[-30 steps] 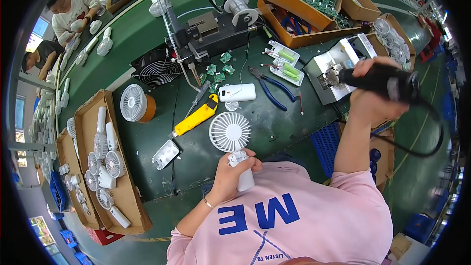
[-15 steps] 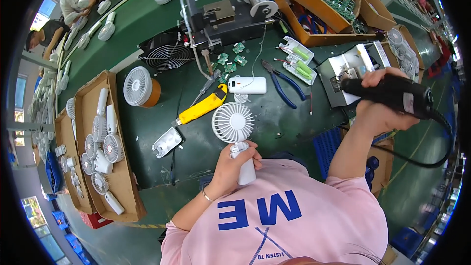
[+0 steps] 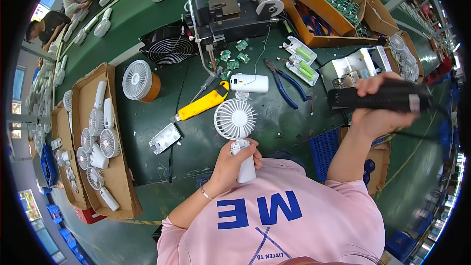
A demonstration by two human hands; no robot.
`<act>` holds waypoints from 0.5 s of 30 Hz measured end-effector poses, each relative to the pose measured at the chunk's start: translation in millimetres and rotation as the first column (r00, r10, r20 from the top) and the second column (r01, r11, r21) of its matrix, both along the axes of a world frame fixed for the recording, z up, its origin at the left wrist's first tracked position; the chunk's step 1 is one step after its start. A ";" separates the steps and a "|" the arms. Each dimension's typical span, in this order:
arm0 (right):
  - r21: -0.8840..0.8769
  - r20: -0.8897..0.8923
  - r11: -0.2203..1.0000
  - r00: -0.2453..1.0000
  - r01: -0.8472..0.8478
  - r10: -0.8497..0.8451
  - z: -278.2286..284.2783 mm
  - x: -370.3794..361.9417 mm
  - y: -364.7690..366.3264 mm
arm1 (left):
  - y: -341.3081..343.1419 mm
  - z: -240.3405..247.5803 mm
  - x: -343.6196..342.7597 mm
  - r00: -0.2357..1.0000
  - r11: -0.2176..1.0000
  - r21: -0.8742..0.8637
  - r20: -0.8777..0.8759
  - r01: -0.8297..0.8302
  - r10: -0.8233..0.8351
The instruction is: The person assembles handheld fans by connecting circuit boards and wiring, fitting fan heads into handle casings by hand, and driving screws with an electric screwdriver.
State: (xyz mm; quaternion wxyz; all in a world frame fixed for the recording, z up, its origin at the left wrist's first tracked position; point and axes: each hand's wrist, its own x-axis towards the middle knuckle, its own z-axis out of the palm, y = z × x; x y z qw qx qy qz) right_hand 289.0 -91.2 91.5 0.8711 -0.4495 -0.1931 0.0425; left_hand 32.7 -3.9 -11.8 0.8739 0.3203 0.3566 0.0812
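A white handheld fan [image 3: 235,119] is right there at the near edge of the green workbench [image 3: 289,123], in front of the pink shirt [image 3: 267,191]. The left hand [image 3: 226,166] has its fingers curled round the handle. Off to the side, the right hand [image 3: 377,117] grasps a black corded power tool [image 3: 351,97] – a little blurred. Past the fan lie a yellow utility knife [image 3: 203,106] and blue-handled pliers [image 3: 293,85]; over on the left, a cardboard tray [image 3: 120,169] holds more fans [image 3: 110,143].

Fan [image 3: 238,118] right of knife [image 3: 202,106], seemingly apart.
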 end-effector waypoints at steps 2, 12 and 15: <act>0.165 0.379 0.969 0.895 0.186 -0.236 4.8 16.4 -16.6 | 0.0 2.2 -0.4 1.000 1.000 -0.018 0.010 0.001 -0.001; 0.264 0.518 0.865 0.694 0.426 -0.500 8.8 70.5 -63.5 | -0.7 1.4 3.5 0.999 1.000 -0.015 0.034 0.013 -0.012; 0.116 0.373 0.990 0.920 0.080 -0.118 9.2 35.0 -33.6 | 0.7 -0.3 2.2 1.000 1.000 0.012 -0.002 0.025 -0.025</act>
